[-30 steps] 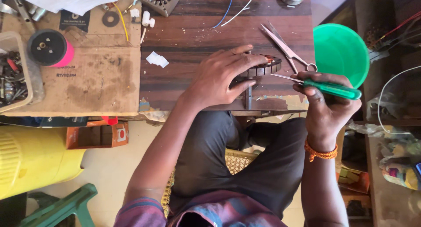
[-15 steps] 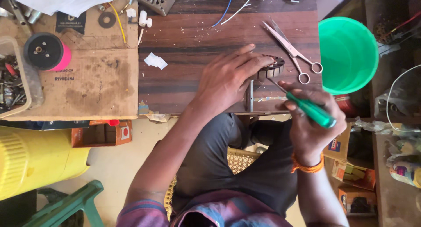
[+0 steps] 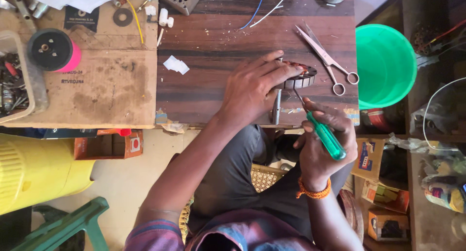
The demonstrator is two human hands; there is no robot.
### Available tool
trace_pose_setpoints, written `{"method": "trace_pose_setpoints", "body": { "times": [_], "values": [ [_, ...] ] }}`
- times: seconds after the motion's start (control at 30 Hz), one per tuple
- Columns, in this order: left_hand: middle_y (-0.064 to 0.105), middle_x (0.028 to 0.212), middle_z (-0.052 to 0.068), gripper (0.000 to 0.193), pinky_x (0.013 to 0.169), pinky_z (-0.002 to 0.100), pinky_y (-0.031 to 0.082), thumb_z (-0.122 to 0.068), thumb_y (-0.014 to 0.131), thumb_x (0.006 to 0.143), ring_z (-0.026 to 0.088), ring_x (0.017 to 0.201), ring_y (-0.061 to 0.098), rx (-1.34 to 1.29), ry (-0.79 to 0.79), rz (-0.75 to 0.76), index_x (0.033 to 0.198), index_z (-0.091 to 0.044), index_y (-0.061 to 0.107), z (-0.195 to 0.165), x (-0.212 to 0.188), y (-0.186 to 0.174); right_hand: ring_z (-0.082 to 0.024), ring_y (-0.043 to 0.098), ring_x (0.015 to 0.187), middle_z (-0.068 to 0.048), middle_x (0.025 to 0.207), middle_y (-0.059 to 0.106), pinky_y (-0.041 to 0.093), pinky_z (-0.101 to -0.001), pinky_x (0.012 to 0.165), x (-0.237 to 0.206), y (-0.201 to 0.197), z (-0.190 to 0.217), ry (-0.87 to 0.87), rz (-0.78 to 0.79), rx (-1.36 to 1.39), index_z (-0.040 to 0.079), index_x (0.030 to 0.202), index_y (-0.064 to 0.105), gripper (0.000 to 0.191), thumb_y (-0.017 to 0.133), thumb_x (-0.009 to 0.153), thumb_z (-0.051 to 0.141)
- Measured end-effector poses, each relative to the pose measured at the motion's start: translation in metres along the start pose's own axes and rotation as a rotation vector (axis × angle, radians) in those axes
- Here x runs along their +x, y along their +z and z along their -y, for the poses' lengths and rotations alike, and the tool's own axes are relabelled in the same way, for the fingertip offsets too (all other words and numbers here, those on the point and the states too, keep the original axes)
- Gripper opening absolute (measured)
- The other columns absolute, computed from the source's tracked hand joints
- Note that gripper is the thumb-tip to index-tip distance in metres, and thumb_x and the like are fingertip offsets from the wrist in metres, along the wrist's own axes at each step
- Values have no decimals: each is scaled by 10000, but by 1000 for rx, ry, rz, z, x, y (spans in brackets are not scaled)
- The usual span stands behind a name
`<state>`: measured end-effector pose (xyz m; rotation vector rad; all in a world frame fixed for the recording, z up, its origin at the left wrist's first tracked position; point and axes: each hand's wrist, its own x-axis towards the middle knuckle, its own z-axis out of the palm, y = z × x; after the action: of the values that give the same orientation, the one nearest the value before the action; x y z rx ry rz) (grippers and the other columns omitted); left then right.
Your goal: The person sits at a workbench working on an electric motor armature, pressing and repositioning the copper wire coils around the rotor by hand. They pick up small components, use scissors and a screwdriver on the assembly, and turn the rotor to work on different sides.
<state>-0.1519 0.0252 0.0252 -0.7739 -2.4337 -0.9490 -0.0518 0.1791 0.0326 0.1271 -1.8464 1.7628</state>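
Beside the table (image 3: 218, 37) a green bucket (image 3: 383, 66); right hand (image 3: 325, 144) grips a screwdriver (image 3: 323, 132).

A cluttered repair workshop; worn wooden bench (image 3: 218, 37), scissors (image 3: 326, 57), loose wires (image 3: 262, 8), tray of metal parts (image 3: 12, 86)

Single head-worn view, straight down from close above the wooden table (image 3: 218, 37) and lap.

Screwdriver (image 3: 326, 136) has a see-through green handle, bucket (image 3: 386, 65) is bright green, and the wristband (image 3: 313, 191) is orange. Table (image 3: 218, 42) is dark streaky brown wood, spool (image 3: 54, 50) is black over hot pink, big drum (image 3: 36, 171) is yellow.
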Motion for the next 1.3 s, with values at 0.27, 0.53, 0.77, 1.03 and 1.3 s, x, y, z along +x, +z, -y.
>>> {"method": "trace_pose_setpoints", "body": {
  "times": [0.27,0.53,0.77,1.03,1.3],
  "values": [
    [741,1235,-33,487,987,425,532,-131,766,883,185,1313,635,30,30,-14,1323,-319,673,6,-2,6,-275,760,960,-188,1065,707,630,-326,700,29,-18,31,-243,103,-220,-20,1117,628,156,719,990,-14],
    [648,1422,110,790,1043,469,551,-323,799,970,321,1276,654,-174,226,143,1608,-285,335,21,9,-27,-108,618,631,-74,896,700,477,-260,518,152,-47,-9,269,413,-535,-49,1167,714,238,738,1014,133],
    [593,1504,153,770,1068,483,540,-277,734,991,365,1307,616,-273,53,183,1628,-215,305,8,6,-40,-67,669,760,-51,1046,758,539,-227,656,159,-29,-56,122,524,-246,-56,1321,665,236,653,1135,89],
    [655,1438,62,542,1046,486,415,-268,712,972,274,1407,554,-68,-112,255,1480,-228,526,-7,0,-30,-107,654,1031,-72,1237,679,564,-269,882,132,-41,-30,280,930,-74,11,1457,561,539,713,959,149],
    [667,1364,30,477,964,517,421,-202,715,925,269,1334,575,-19,-175,279,1376,-204,562,-19,8,-39,-236,627,1240,-165,1424,625,536,-377,972,133,-19,-19,32,957,-282,15,1473,540,589,731,932,152]
  ]
}}
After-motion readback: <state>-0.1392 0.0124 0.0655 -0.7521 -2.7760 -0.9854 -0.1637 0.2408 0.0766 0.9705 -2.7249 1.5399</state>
